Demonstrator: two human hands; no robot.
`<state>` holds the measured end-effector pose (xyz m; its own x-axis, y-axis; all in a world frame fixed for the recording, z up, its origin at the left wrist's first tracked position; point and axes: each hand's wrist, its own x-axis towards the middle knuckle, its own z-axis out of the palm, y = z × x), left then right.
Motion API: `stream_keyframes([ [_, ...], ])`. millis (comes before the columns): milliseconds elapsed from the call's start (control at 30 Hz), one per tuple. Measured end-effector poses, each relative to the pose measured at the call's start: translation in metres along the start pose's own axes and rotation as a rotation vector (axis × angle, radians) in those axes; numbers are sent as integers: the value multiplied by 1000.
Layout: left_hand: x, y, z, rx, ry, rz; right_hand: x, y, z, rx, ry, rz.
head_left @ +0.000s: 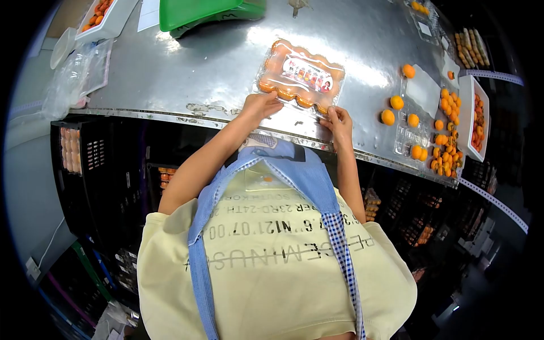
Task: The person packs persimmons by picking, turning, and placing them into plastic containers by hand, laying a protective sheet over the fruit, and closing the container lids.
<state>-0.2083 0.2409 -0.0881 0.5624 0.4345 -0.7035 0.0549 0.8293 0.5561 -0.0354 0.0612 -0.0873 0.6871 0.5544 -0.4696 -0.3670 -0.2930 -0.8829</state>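
A clear plastic clamshell pack [311, 63] of round orange fruit lies on the metal table [187, 73], slightly tilted in my view. A white printed label [306, 74] covers the middle of its lid. My left hand [262, 106] holds the near left edge, fingertips at the rim. At the near right corner, my right hand [339, 124] pinches the rim between thumb and fingers. The fruit inside shows through the lid in rows.
Loose orange fruits [387, 117] and a clear tray [411, 136] lie to the right, beside a white box [466, 102] of fruit. A green bin [209, 12] stands at the back. Plastic bags [65, 85] lie at left. Black crates [73, 181] stand below the table.
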Motion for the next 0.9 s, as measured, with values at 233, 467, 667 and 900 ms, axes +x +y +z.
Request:
stream_keyframes([
  [233, 0, 0, 12, 32, 141, 32, -3, -3, 2, 35, 14, 27],
  [467, -6, 4, 25, -31, 180, 94, -22, -4, 11, 506, -87, 219],
  [667, -13, 3, 31, -23, 180, 97, -18, 2, 45, 669, -64, 294],
  [900, -12, 2, 29, 0, 198, 64, -8, 16, 43, 655, 26, 311],
])
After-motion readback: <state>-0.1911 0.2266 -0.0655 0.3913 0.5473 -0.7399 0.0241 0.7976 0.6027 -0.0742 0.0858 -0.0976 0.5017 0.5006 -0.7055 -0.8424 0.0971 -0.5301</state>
